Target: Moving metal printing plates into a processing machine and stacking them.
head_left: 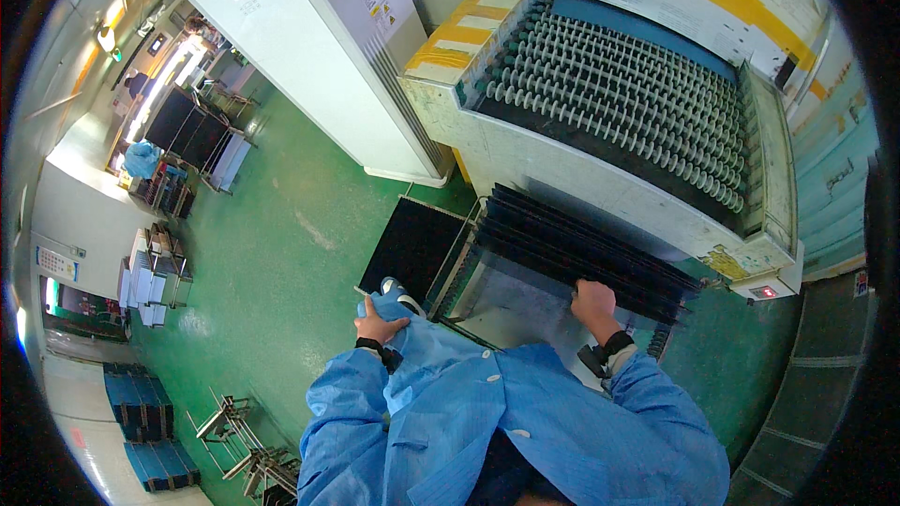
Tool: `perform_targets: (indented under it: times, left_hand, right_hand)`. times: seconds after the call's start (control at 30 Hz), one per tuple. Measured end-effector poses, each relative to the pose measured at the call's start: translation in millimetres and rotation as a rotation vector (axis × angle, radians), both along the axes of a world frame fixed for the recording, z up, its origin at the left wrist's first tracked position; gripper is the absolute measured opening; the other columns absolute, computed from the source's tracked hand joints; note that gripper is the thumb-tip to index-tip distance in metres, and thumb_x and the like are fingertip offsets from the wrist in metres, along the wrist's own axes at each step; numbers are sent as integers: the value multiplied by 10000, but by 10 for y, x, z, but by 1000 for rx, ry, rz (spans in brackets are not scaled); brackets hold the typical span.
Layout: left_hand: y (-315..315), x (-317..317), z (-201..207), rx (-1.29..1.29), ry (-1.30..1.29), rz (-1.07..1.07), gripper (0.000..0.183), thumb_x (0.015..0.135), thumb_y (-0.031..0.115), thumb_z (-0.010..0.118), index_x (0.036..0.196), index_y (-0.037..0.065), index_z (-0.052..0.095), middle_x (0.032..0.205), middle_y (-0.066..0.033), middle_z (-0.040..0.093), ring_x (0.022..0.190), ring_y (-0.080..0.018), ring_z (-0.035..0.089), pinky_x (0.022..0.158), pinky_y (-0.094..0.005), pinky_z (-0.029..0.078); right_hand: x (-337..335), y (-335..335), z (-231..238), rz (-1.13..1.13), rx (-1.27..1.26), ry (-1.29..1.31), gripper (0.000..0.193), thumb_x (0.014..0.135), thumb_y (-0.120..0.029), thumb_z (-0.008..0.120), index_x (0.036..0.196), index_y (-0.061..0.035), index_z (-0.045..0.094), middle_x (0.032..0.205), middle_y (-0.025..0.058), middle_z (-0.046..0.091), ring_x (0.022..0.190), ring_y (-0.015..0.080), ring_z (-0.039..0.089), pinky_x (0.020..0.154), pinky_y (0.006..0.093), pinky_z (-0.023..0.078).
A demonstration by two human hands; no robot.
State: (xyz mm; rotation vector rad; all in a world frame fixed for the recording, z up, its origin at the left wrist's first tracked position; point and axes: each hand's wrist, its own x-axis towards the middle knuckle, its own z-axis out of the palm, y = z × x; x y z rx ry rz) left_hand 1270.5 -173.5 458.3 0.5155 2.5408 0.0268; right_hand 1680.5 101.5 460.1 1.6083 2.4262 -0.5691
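My right hand (595,305) is closed at the upper edge of the nearest black panel (534,260), which stands in a row of several thin dark panels. The panels stand on edge in a metal rack (506,305) with toothed side rails, just in front of me. My left hand (378,325) lies on the blue fabric of my coat (431,365), at the left of the rack, thumb spread from the fingers. Some of its fingers are hard to see. Below it a blue and white shoe (401,295) shows beside a flat black panel (412,245).
Beyond the rack stands a machine (619,94) with rows of white roller discs. A tall white cabinet (309,47) rises to its left. Metal frames (239,440) stand on the green floor (281,215) at lower left. Blue bins (139,403) line the left wall.
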Motion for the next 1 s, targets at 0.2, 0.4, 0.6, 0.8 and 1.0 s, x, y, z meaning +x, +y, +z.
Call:
perform_targets:
  times: [0.2, 0.4, 0.6, 0.8, 1.0]
  left_hand:
    - [-26, -29, -62, 16, -8, -1, 1409, 530, 603, 882, 1579, 116, 77, 1351, -355, 465, 1195, -443, 546, 1018, -412, 474]
    - [6, -20, -25, 6, -21, 8, 1413, 528, 605, 885, 1580, 121, 75, 1353, -356, 458, 1199, -441, 544, 1022, -415, 472]
    - [-12, -26, -40, 26, -8, 18, 1401, 531, 593, 894, 1583, 167, 73, 1371, -350, 431, 1160, -440, 570, 1013, -426, 483]
    - [-19, -30, -65, 31, 5, 2, 1403, 528, 590, 899, 1583, 168, 76, 1374, -339, 442, 1172, -439, 559, 1009, -429, 485]
    - [-60, -31, -114, 35, 10, -9, 1391, 532, 614, 883, 1580, 154, 92, 1347, -326, 486, 1203, -441, 535, 1009, -436, 483]
  right_hand:
    - [-7, -3, 26, -3, -5, 3, 194, 809, -238, 652, 908, -81, 709, 923, 173, 714, 891, 363, 694, 781, 480, 550]
    - [-12, -2, 44, -4, -10, 7, 195, 816, -240, 655, 910, -78, 709, 917, 177, 711, 891, 367, 692, 776, 480, 549]
    - [-8, 2, 15, -2, 3, -2, 201, 820, -249, 656, 915, -80, 712, 923, 173, 713, 893, 369, 692, 775, 478, 553]
    - [-1, -5, 17, 8, 18, -3, 201, 812, -246, 661, 907, -76, 712, 920, 171, 713, 878, 368, 695, 763, 477, 559]
    - [45, 71, -37, 51, 75, 78, 177, 796, -227, 668, 861, -65, 691, 890, 180, 706, 866, 378, 691, 758, 484, 555]
